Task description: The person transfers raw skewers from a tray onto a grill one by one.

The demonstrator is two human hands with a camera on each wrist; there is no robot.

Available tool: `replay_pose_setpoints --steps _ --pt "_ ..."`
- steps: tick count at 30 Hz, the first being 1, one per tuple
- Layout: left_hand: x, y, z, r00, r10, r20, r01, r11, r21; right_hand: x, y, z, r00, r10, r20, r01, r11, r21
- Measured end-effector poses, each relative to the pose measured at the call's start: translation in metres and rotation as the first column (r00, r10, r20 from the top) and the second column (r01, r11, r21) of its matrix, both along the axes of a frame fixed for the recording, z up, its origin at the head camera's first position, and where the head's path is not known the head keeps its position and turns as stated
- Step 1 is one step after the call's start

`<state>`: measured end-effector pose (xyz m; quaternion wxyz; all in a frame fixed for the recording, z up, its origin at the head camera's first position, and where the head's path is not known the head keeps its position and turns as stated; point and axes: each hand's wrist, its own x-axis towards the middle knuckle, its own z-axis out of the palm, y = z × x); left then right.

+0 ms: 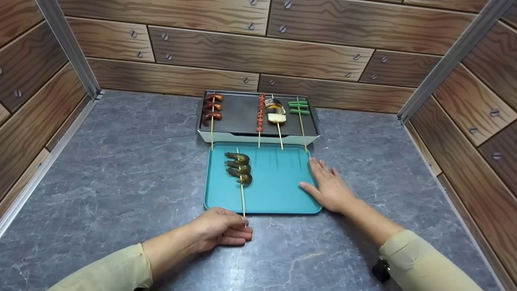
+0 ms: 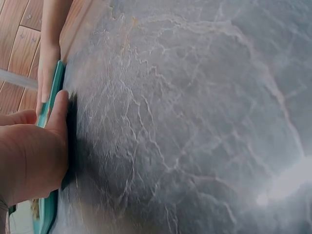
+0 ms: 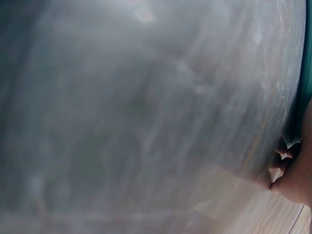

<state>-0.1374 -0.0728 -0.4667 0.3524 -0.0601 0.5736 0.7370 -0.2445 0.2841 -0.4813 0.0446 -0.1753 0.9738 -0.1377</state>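
Between its thumb and fingers, my left hand (image 1: 221,228) pinches the lower end of a shrimp skewer (image 1: 243,198). Several dark, raw-looking shrimp are threaded on its upper part, which lies over the left half of a teal tray (image 1: 278,198). At the tray's right edge rests my right hand (image 1: 331,188), fingers extended along the rim and thumb over the inner side. The left wrist view shows the left hand (image 2: 34,156) beside the tray's edge (image 2: 48,214); the stick is hard to make out there. Only part of the right hand (image 3: 295,168) appears in the right wrist view.
Behind the tray stands a griddle (image 1: 238,117). On it lie a reddish-brown skewer (image 1: 213,107), a thin red skewer (image 1: 260,113), a skewer with silvery and white pieces (image 1: 276,111) and a green vegetable skewer (image 1: 299,107). Wood-patterned walls (image 1: 210,48) enclose the grey tabletop (image 1: 133,161).
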Motion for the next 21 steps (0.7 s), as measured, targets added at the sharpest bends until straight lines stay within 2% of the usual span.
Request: replay_pose_setpoints --steps 9,21 --pt "-0.0033 0.0 0.0039 1.0 -0.01 -0.006 0.01 1.0 0.028 -0.0006 -0.0008 0.0007 1.0 0.004 -0.001 -0.004 1.0 0.002" --pt "-0.0052 -0.0031 0.0096 0.999 0.001 -0.049 0.001 0.999 0.053 -0.0002 0.0001 0.0003 1.0 0.005 0.0 -0.005 1.0 0.007"
